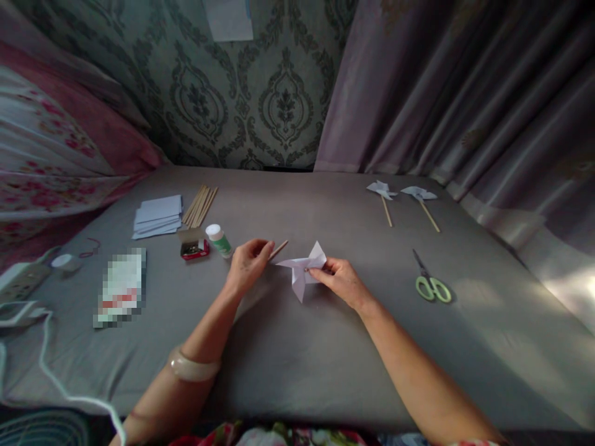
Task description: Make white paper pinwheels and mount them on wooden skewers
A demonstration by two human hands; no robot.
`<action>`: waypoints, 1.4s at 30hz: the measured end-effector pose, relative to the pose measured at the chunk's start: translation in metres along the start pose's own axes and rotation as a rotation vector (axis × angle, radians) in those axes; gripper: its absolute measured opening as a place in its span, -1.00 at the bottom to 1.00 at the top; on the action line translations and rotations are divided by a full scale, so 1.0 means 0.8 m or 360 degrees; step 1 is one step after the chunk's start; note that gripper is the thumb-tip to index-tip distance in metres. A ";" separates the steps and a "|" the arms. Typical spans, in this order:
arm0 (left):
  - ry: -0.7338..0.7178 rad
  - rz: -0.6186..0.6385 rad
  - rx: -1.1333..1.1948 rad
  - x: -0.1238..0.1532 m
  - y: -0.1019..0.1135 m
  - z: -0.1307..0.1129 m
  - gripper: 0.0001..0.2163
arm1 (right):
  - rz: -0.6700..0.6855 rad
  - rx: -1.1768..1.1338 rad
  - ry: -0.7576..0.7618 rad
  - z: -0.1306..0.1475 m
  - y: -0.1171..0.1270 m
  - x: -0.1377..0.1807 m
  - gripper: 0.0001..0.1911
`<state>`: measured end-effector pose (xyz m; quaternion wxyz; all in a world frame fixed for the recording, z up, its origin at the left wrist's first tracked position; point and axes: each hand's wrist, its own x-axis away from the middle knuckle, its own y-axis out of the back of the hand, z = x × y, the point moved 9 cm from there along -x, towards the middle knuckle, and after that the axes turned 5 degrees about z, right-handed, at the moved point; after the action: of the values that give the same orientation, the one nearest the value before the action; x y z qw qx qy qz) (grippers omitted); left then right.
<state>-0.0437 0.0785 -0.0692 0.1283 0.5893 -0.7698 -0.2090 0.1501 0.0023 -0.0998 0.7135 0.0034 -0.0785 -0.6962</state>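
Note:
My left hand (251, 263) pinches a thin wooden stick (279, 249), whose tip points up and right. Close beside it, my right hand (341, 279) grips a folded white paper pinwheel (301, 272) at its right side, the thumb near a small dot at its centre. Stick and pinwheel are apart. Just left of my left hand stands a white glue bottle (219, 240) with a green label. An open red box (195, 249) of small metal pieces sits beside the bottle.
At the back left lie a stack of white paper (158, 215) and several wooden sticks (199, 206). Two pinwheels on sticks (382, 191) (419, 194) lie back right, green-handled scissors (432, 288) at right. A blurred packet (121, 288), power strip (21, 282) and white cable (69, 396) are left.

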 end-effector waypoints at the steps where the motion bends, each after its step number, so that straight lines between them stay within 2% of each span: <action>1: -0.0027 -0.0042 -0.0198 -0.004 0.002 0.004 -0.66 | -0.0001 -0.0047 -0.0008 -0.002 0.001 -0.001 -0.68; 4: -0.0123 -0.0011 -0.0620 -0.011 -0.008 0.010 -0.75 | -0.0018 -0.0182 -0.0018 -0.006 0.003 -0.001 -0.66; 7: -0.0211 0.0071 -0.0884 -0.011 -0.022 0.010 -0.78 | 0.0006 -0.0335 -0.0018 -0.006 0.001 -0.002 -0.63; 13: -0.0162 0.0096 -0.0911 -0.011 -0.028 0.006 -0.81 | 0.0044 -0.0505 -0.0012 0.000 -0.003 -0.001 -0.62; 15: -0.0088 0.0049 -0.0738 -0.013 -0.021 0.006 -0.84 | 0.0047 -0.0578 -0.0008 0.003 -0.003 0.000 -0.63; 18: 0.0023 -0.0022 -0.0174 -0.013 -0.011 0.005 -0.87 | 0.0052 -0.0757 -0.0013 0.004 -0.003 0.000 -0.62; 20: -0.0002 -0.0050 0.0257 -0.009 -0.006 -0.006 -0.88 | 0.0065 -0.0896 -0.0023 0.003 -0.003 -0.001 -0.63; 23: -0.0126 -0.0092 0.0632 0.002 0.004 -0.034 -0.85 | 0.0108 -0.1068 -0.0026 0.002 -0.003 -0.002 -0.66; 27: -0.0165 0.0035 0.1113 0.015 0.004 -0.064 -0.72 | 0.0068 -0.1238 -0.0047 -0.003 0.005 -0.004 -0.73; 30: -0.0082 0.0118 0.1453 0.021 -0.003 -0.070 -0.67 | 0.0029 -0.1257 -0.0054 -0.007 0.011 -0.005 -0.73; 36: 0.0048 0.0202 0.1745 0.026 -0.015 -0.057 -0.68 | -0.0002 -0.1281 -0.0100 -0.014 0.016 -0.005 -0.70; 42: 0.0187 0.0268 0.1775 0.031 -0.026 -0.029 -0.61 | 0.0061 -0.1347 -0.0036 -0.013 0.016 -0.010 -0.71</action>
<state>-0.0224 0.0464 -0.0598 -0.1435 0.5151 -0.7996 0.2733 0.1637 0.0097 -0.1098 0.6638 -0.2989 0.2066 -0.6537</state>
